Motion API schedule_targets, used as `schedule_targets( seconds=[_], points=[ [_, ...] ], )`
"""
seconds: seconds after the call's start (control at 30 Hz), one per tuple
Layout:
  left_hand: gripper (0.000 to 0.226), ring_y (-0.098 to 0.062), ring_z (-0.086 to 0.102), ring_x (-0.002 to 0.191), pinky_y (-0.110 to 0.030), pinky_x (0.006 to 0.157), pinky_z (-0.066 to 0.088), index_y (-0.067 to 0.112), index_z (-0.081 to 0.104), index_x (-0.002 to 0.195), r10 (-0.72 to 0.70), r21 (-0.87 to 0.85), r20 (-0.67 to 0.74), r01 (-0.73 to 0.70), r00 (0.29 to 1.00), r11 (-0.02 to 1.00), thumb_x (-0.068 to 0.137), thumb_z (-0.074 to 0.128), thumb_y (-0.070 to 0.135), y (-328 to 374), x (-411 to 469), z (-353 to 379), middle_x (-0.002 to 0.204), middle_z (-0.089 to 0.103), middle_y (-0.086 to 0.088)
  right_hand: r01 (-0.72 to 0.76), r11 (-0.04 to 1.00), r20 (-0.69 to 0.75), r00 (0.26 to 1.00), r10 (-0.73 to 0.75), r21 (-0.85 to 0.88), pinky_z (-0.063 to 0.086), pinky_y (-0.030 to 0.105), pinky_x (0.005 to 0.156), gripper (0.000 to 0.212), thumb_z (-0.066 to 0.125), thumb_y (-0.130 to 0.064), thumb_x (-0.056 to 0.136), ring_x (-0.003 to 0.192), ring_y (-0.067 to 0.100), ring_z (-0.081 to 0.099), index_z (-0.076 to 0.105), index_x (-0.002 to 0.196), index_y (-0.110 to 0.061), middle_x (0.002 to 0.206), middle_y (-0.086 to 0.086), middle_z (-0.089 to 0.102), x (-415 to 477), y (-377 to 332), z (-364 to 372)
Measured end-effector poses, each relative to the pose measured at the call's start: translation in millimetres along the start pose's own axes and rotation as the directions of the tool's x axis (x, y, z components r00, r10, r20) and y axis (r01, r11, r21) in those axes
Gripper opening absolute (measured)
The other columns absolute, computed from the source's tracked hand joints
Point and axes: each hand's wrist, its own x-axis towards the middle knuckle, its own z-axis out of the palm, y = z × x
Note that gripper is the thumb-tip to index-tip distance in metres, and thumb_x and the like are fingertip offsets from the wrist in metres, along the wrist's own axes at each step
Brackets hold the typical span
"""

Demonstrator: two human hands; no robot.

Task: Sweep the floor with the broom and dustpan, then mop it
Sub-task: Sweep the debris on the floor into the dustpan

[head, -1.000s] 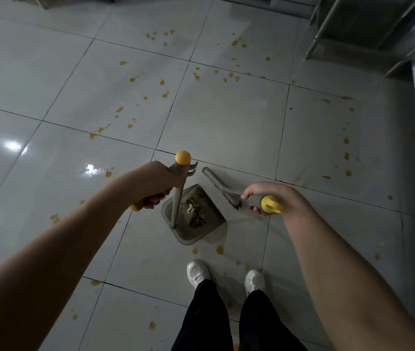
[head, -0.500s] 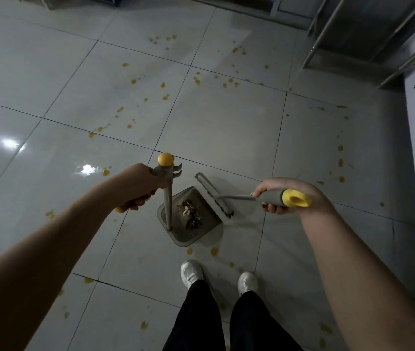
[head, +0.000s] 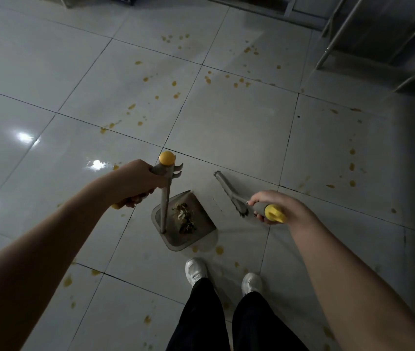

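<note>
Indoor room, likely kitchen – glossy tiled floor (head: 226,127), steel rack legs (head: 338,36).

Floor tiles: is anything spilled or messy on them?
Yes. Yellow-orange spots are splattered across the glossy white floor tiles, from the far tiles to right beside the white shoes, like drips of something spilled. The grey plastic dustpan holds only dry leafy scraps.

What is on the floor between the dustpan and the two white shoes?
Only yellow spots lie between the dustpan and the shoes, seen in the head view.
</note>
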Motion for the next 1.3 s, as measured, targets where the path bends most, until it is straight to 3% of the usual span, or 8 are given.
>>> schedule_targets(
  seconds=[0.2, 0.33, 0.5, 0.6, 0.8, 0.97, 1.07, 1.3],
  points=[
    [0.033, -0.01, 0.036, 0.026, -0.014, 0.032, 0.033, 0.005, 0.05, 0.063, 0.028, 0.03, -0.018, -0.027, 0.999, 0.999, 0.089, 0.055, 0.024, 8.9, 3.4, 5.0, 0.032, 0.042, 0.002, -0.048, 0.996, 0.093, 0.995, 0.041, 0.078, 0.039, 0.014, 0.032, 0.014, 0.051, -0.019, 0.091, 0.03, 0.01, 0.052, 0.05, 0.08, -0.011, 0.038, 0.003, 0.054, 8.3, 13.9, 16.0],
    [0.035, -0.009, 0.034, 0.024, -0.011, 0.03, 0.031, 0.005, 0.048, 0.062, -0.011, 0.002, 0.005, 0.011, 1.0, 1.0, 0.092, 0.052, 0.023, 8.4, 5.9, 6.9, 0.037, 0.042, 0.0, -0.021, 1.0, 0.133, 0.991, 0.018, 0.023, 0.041, 0.014, 0.034, 0.012, 0.054, -0.02, 0.091, 0.031, 0.009, 0.053, 0.051, 0.085, -0.01, 0.051, 0.005, 0.058, 5.7, 13.8, 33.2],
    [0.037, -0.007, 0.034, 0.022, -0.009, 0.03, 0.031, 0.006, 0.047, 0.061, -0.039, -0.002, 0.052, 0.039, 0.998, 0.999, 0.092, 0.052, 0.025, 10.7, 6.8, 4.7, 0.028, 0.04, 0.003, -0.164, 0.986, 0.271, 0.951, 0.149, 0.031, 0.032, 0.012, 0.027, 0.028, 0.054, -0.028, 0.089, 0.028, 0.008, 0.044, 0.049, 0.07, -0.008, 0.045, 0.003, 0.052, -2.3, -5.2, 19.2],
    [0.038, -0.008, 0.035, 0.023, -0.011, 0.029, 0.031, 0.006, 0.048, 0.059, -0.041, 0.003, 0.062, 0.041, 0.997, 0.999, 0.091, 0.053, 0.026, 9.9, 9.9, 4.7, 0.029, 0.041, 0.003, -0.166, 0.98, 0.283, 0.95, 0.13, 0.108, 0.027, 0.011, 0.025, 0.034, 0.051, -0.029, 0.091, 0.026, 0.007, 0.042, 0.046, 0.065, -0.008, 0.044, 0.004, 0.049, -8.1, -17.1, -5.3],
    [0.038, -0.007, 0.036, 0.02, -0.01, 0.029, 0.033, 0.006, 0.048, 0.059, -0.06, -0.006, 0.081, 0.06, 0.995, 0.998, 0.091, 0.054, 0.026, 12.2, 11.5, 4.8, 0.028, 0.042, 0.003, -0.175, 0.98, 0.215, 0.958, 0.192, -0.097, 0.031, 0.01, 0.029, 0.029, 0.055, -0.03, 0.087, 0.027, 0.01, 0.047, 0.05, 0.067, -0.009, 0.043, 0.002, 0.053, -20.9, -28.9, -15.4],
    [0.038, -0.007, 0.035, 0.021, -0.011, 0.028, 0.031, 0.006, 0.046, 0.06, -0.07, -0.046, 0.126, 0.076, 0.99, 0.996, 0.094, 0.049, 0.023, 18.4, 10.7, 3.5, 0.028, 0.04, 0.003, -0.057, 0.992, 0.113, 0.991, 0.07, -0.111, 0.039, 0.015, 0.037, 0.013, 0.057, -0.023, 0.086, 0.031, 0.013, 0.051, 0.052, 0.085, -0.011, 0.061, 0.007, 0.056, -6.4, -19.3, -2.0],
    [0.038, -0.008, 0.033, 0.022, -0.011, 0.031, 0.031, 0.007, 0.045, 0.059, -0.066, 0.007, 0.072, 0.065, 0.995, 0.998, 0.092, 0.051, 0.025, 25.0, 10.0, 4.4, 0.028, 0.038, 0.003, 0.006, 0.99, 0.15, 0.988, 0.016, -0.144, 0.04, 0.015, 0.04, 0.007, 0.052, -0.02, 0.089, 0.03, 0.012, 0.051, 0.053, 0.083, -0.016, 0.054, 0.007, 0.057, 1.7, -10.2, 12.5],
    [0.037, -0.007, 0.033, 0.022, -0.01, 0.03, 0.03, 0.007, 0.046, 0.06, -0.06, 0.016, 0.07, 0.059, 0.996, 0.998, 0.093, 0.05, 0.024, 32.8, 11.6, 6.1, 0.028, 0.038, 0.003, -0.168, 0.98, 0.234, 0.954, 0.188, -0.103, 0.033, 0.011, 0.029, 0.026, 0.06, -0.028, 0.084, 0.031, 0.009, 0.051, 0.052, 0.068, -0.009, 0.045, 0.003, 0.056, -1.2, -13.4, -2.1]
  ],
)
